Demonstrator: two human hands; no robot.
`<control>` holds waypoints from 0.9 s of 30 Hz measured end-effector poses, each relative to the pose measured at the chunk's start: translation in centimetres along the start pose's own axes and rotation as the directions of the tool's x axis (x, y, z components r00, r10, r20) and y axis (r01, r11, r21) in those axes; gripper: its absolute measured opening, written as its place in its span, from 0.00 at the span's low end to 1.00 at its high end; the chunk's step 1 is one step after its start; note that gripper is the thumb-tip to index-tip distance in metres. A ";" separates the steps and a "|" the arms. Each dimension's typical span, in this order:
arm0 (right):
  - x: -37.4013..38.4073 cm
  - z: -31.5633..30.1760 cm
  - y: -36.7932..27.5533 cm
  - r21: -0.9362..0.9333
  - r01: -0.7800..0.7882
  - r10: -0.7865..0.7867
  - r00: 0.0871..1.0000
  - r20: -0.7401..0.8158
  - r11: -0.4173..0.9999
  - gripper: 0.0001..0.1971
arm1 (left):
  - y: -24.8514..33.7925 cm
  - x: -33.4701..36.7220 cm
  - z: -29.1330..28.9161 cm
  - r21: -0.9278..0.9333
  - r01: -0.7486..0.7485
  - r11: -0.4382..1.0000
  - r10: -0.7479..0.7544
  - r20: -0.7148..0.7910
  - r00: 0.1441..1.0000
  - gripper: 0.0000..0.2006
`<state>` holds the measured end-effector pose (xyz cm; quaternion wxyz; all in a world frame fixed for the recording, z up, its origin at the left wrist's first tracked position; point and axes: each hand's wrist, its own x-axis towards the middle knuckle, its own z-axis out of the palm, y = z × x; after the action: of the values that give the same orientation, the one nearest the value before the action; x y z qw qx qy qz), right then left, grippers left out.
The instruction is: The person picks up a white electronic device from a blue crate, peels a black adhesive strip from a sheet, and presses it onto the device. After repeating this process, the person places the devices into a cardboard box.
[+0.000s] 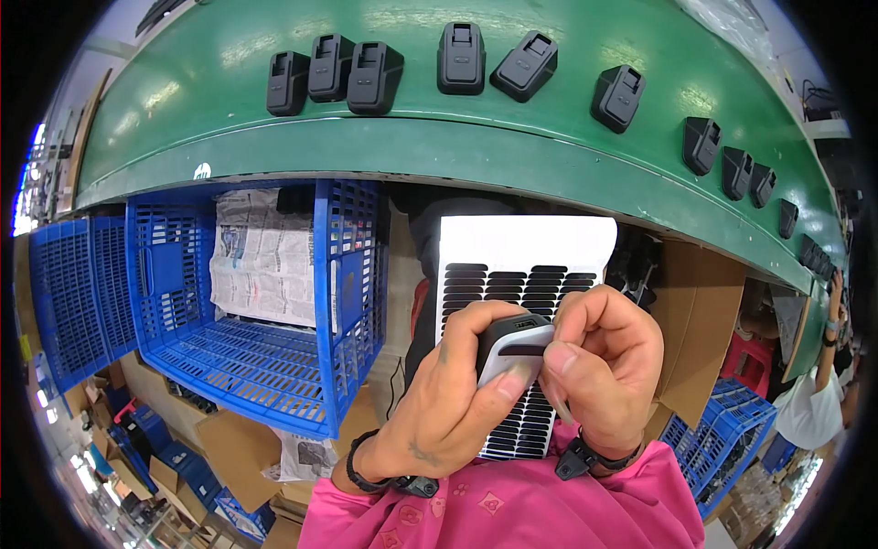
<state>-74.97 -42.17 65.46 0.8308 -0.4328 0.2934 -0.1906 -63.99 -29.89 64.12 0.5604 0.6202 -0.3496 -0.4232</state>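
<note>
My left hand (pixel 448 389) is wrapped round a small black device (pixel 495 345) with a pale grey face, tilted, with a port in its upper end. A dark oblong patch crosses the face, and my left thumb presses below it. Close against the right side of that face, my right hand (pixel 604 361) has thumb and index finger pinched together. Whether anything thin is between those fingertips I cannot make out. Beneath both hands is a white sheet (pixel 526 240) with rows of black oblong stickers, partly covered by the hands.
Several black wedge-shaped docks (pixel 461 59) stand along the green table (pixel 229 82). A blue plastic crate (pixel 325 274) lined with newspaper is at my left. Cardboard (pixel 700 320) and another blue crate (pixel 722 430) are at my right. Another person's white sleeve (pixel 809 407) shows at the far right.
</note>
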 end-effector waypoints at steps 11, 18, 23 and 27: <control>-0.2 -0.4 -0.1 0.023 0.002 -0.002 1.000 -0.008 1.000 0.04 | 0.2 0.0 0.6 -0.005 0.008 1.000 -0.008 -0.001 1.000 0.22; -0.5 -0.3 0.0 -0.021 0.027 -0.028 0.999 -0.038 0.999 0.04 | 0.3 0.0 0.7 0.043 -0.015 0.999 0.015 -0.005 1.000 0.22; -0.6 -0.4 -0.1 -0.015 0.031 -0.032 0.998 -0.059 0.999 0.04 | 0.6 0.1 1.1 0.076 -0.022 0.997 0.023 -0.012 1.000 0.22; -0.6 -0.3 -0.3 -0.027 0.033 -0.035 0.997 -0.064 0.999 0.04 | 0.5 0.2 1.2 0.095 -0.044 0.994 0.047 -0.025 0.999 0.22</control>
<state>-75.68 -42.14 65.77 0.8120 -0.4420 0.3151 -0.2146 -65.02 -30.60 64.60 0.5446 0.6438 -0.3755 -0.3846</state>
